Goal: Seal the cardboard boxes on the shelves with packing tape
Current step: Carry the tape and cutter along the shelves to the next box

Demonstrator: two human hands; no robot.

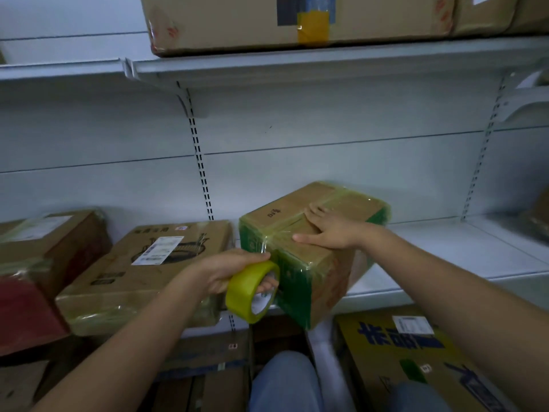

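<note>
One box (309, 248) at the shelf (445, 254) edge is already wrapped in several yellowish bands, and it's pinned flat under the open right hand (329, 230). The tape roll (252, 291) is gripped in the left hand (234, 270), fingers hooked through the core, right against the box's near face. Probably nearly done here; the neighbouring boxes (148, 269) look taped too, hard to tell.

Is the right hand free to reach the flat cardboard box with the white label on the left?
Probably not: the right hand presses on the tape-wrapped cardboard box, and the left hand holding the yellow tape roll crosses the path.
</note>
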